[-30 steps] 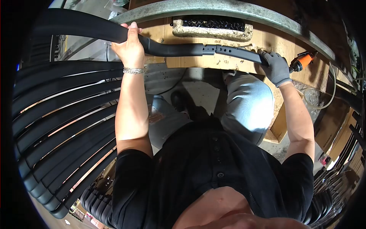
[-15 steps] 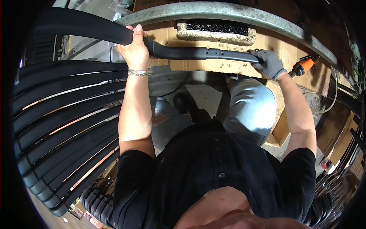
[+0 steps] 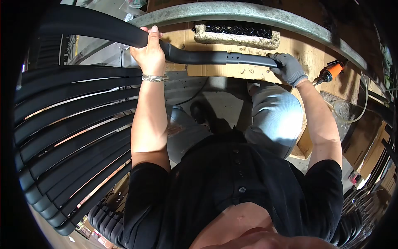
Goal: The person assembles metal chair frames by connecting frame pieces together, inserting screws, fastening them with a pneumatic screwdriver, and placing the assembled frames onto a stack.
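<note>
A long, curved black tube [image 3: 195, 57] runs across the top of the view. My left hand [image 3: 149, 52], bare, wraps round it near a bend, thumb on top. A narrower flat black bar [image 3: 255, 60] with small holes meets the tube's right end, its inner end hidden inside. On the bar's far end, my right hand [image 3: 288, 68] is closed in a grey glove. Both pieces are held above the edge of a cardboard-covered bench [image 3: 199, 71].
An orange and black power tool [image 3: 331, 72] lies right of my glove, near a clear hose [image 3: 365, 95]. A worn box [image 3: 238, 38] of small dark screws stands behind the tube. A grey metal rail [image 3: 232, 9] arches over the bench. Several black tubes [image 3: 78, 112] are stacked at left.
The bar sits slightly deeper in the tube, with less of its holed part showing. My right hand has shifted a little left, my left hand slightly right.
</note>
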The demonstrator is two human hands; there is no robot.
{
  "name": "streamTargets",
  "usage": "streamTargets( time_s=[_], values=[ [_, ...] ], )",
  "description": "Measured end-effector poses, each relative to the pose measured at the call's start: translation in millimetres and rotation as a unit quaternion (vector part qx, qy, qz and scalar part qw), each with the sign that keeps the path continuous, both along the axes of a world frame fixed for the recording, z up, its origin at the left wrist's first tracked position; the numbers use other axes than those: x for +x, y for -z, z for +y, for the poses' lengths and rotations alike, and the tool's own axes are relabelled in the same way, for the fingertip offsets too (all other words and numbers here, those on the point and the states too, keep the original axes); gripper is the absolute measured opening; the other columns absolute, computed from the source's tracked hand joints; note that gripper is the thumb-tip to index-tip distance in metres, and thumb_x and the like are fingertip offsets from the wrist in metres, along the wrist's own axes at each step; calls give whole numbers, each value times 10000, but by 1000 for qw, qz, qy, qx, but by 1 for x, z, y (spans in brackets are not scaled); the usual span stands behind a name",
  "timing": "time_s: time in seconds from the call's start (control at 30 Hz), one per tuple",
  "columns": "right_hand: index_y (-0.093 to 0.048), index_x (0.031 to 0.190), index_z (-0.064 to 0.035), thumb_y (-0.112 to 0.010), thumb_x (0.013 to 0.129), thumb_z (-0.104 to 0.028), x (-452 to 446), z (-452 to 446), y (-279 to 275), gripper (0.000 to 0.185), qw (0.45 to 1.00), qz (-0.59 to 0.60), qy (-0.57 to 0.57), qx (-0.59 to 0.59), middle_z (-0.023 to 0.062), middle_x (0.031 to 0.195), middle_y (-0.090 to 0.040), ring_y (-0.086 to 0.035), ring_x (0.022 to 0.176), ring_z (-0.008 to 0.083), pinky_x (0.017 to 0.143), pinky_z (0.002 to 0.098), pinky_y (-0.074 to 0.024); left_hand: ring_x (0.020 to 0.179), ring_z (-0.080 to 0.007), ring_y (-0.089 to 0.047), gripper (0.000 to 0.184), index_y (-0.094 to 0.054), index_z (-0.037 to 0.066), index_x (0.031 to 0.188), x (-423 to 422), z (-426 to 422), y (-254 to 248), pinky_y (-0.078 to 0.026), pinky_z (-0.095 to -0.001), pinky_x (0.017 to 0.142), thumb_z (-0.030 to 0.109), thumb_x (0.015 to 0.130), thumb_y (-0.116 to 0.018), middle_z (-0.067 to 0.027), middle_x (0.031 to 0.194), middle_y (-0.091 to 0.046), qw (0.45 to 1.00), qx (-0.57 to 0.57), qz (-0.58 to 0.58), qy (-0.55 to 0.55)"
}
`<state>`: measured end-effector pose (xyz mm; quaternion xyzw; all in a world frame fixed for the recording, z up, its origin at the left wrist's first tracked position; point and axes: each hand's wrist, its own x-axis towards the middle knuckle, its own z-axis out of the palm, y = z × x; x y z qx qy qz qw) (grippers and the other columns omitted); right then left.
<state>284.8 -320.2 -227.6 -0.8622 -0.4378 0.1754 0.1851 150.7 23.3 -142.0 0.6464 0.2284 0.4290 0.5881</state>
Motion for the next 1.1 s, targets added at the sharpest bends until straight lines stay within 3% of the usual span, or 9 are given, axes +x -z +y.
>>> streamTargets(
  time_s=[0.47,0.87,0.97,1.0,1.03,1.07,1.1],
  values=[
    [-567,1034,-108,-678,671,-232,-9,4,-4,399,998,-60,28,-21,114,914,-557,-519,876,310,792,363,-427,610,-130,-571,162,-481,-43,872,2,3,5,-470,-239,584,13,776,-599,-70,736,-549,1000,16,3,1],
    [-568,1072,-158,-648,681,-397,-32,7,-35,466,976,-194,40,-93,71,1050,-545,-532,904,277,773,340,-435,612,-136,-571,140,-485,-40,850,2,4,5,-473,-250,585,1,770,-594,-69,735,-546,1000,18,11,2],
    [-537,1116,-131,-605,747,-349,-15,0,6,434,985,10,144,95,108,1033,-541,-521,923,280,800,351,-426,606,-139,-574,136,-488,-37,841,1,4,5,-469,-251,574,-1,767,-596,-66,733,-546,1000,19,5,3],
    [-537,1116,-131,-605,747,-349,-5,-5,16,434,985,9,142,96,108,1033,-541,-521,923,280,800,351,-426,606,-139,-574,136,-488,-37,841,1,4,4,-469,-251,574,-1,767,-596,-66,733,-546,1000,21,3,2],
    [-541,1091,-106,-596,759,-341,5,-10,25,410,919,174,259,242,108,1005,-548,-526,893,268,788,344,-428,611,-136,-569,139,-490,-33,838,0,4,2,-466,-252,582,6,765,-601,-64,731,-546,1000,21,12,0],
    [-544,1066,-81,-588,772,-332,14,-19,35,390,791,328,359,371,108,978,-554,-531,862,256,776,336,-431,616,-133,-564,141,-491,-29,834,-1,3,1,-463,-253,590,14,764,-607,-61,729,-546,1000,21,23,-1],
    [-547,1041,-56,-580,784,-324,18,-26,38,373,610,460,437,475,108,950,-561,-536,832,243,765,328,-434,620,-130,-559,144,-493,-24,830,0,1,0,-460,-254,598,22,762,-612,-58,726,-546,999,21,33,0]
  ],
)
